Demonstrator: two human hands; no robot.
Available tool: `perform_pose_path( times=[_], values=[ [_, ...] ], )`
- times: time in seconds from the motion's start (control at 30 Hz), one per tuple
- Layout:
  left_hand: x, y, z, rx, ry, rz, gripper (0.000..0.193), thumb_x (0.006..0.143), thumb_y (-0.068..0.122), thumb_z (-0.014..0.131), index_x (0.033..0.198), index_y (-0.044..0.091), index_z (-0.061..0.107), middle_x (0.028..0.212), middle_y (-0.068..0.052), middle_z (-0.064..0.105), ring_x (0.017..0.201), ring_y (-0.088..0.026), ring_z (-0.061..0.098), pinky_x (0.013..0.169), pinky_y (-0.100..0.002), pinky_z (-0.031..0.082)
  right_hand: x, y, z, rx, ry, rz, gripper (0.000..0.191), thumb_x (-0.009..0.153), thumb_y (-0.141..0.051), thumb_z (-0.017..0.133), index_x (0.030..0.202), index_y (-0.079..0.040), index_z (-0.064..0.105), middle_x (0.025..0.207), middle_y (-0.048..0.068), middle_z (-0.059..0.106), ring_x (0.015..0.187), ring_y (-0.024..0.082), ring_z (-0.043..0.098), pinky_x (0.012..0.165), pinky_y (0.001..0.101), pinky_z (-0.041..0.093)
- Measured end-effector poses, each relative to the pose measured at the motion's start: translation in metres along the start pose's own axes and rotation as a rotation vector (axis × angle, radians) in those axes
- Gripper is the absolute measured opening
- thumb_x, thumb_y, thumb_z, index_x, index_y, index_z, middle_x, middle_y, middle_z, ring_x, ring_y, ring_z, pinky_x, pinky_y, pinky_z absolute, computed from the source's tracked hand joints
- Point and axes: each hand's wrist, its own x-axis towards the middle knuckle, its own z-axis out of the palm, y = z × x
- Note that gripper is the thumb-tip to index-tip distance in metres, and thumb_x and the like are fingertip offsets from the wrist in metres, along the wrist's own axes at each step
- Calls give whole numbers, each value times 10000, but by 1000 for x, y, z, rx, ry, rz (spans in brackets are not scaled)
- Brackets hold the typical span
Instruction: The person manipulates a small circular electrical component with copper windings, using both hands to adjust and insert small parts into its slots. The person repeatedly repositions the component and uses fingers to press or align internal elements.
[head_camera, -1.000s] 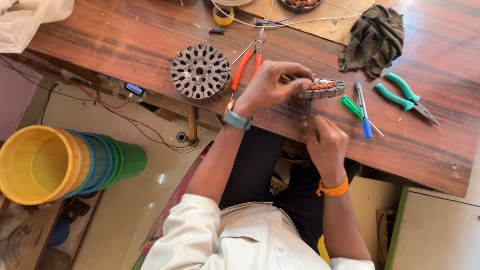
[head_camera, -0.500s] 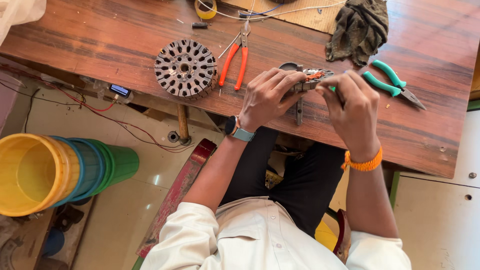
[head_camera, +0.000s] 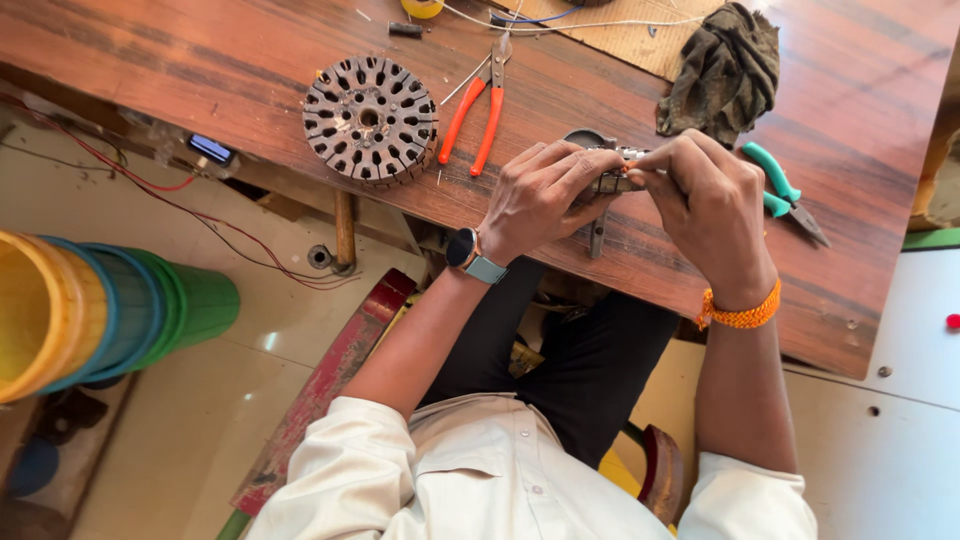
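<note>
My left hand and my right hand meet over the wooden table's near edge, both closed on a small round metal stator part held between the fingertips. Most of that part is hidden by my fingers. A grey tool lies under it on the table. A bare slotted stator core lies to the left of my left hand. Orange-handled pliers rest between the core and my hands. Green-handled pliers poke out behind my right hand.
A dark crumpled rag lies on a cardboard sheet at the back, beside white wires. Stacked yellow, blue and green buckets lie on the floor at left. A red wire hangs below the table edge.
My right hand rose from the table's near edge to join the left on the small stator part. Both hands stay close together on it as the view shifts.
</note>
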Motion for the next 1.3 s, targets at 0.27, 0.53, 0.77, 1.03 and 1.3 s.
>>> perform_pose_path(
  times=[0.27, 0.53, 0.77, 1.03, 1.3],
  values=[
    [-3, -2, 5, -29, 29, -44, 500, 856, 271, 865, 1289, 142, 650, 1077, -26, 733, 1006, -206, 712, 861, -373, 582, 12, 22, 9, 23, 31, 50, 137, 1064, -36, 789, 995, 6, 678, 852, 93, 642, 673, 186, 605, 591, 309, 440],
    [19, 15, -11, -88, -116, -320, 468, 885, 432, 766, 1231, 122, 708, 1013, -55, 771, 929, -210, 747, 802, -377, 598, 34, 39, 14, -169, 22, -47, 165, 1023, -123, 833, 957, -49, 702, 876, 58, 665, 712, 178, 629, 635, 329, 464],
    [61, 7, -8, -203, -339, -703, 504, 749, 623, 743, 1001, 191, 801, 830, 1, 809, 769, -168, 779, 678, -352, 597, 29, 32, 21, -152, 104, 36, 200, 974, -146, 883, 941, -43, 715, 829, 44, 657, 685, 141, 605, 619, 306, 457],
    [49, -14, 5, -460, -169, -379, 167, 860, 237, 774, 1007, 171, 819, 914, -4, 806, 811, -133, 780, 709, -292, 613, -10, 8, 10, 214, 54, 463, 108, 992, -96, 792, 997, 3, 749, 755, 20, 654, 648, 39, 522, 562, 232, 378],
    [51, -6, -21, -442, -153, -225, 141, 901, 142, 774, 1038, 142, 809, 922, -7, 778, 808, -157, 760, 706, -301, 591, -30, -38, 9, 428, 91, 536, 75, 1003, -21, 726, 1069, 13, 725, 880, -16, 700, 705, -13, 524, 594, 174, 393]
  ],
)
